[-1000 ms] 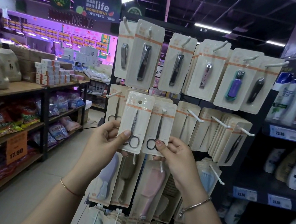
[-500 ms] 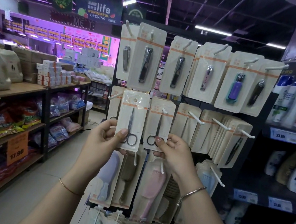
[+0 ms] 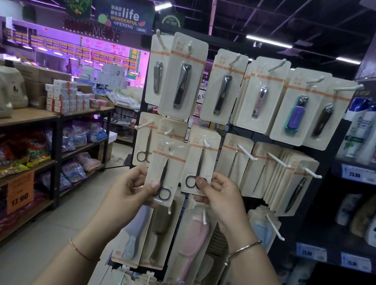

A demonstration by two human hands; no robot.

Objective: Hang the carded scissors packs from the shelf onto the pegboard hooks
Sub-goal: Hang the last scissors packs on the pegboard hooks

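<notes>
With our left hand (image 3: 133,188) pinching a loose scissors pack (image 3: 165,170) just below its hook (image 3: 168,131) and our right hand (image 3: 217,193) pinching the hung pack (image 3: 199,163), a tilted card could miss the tip and drop.

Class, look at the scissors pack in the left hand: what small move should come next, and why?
Probably lift the scissors pack until its hang hole meets the hook above, then push it on. The left hand holds the pack below that hook, its hole still free; the right hand steadies the neighbouring hung pack.
</notes>
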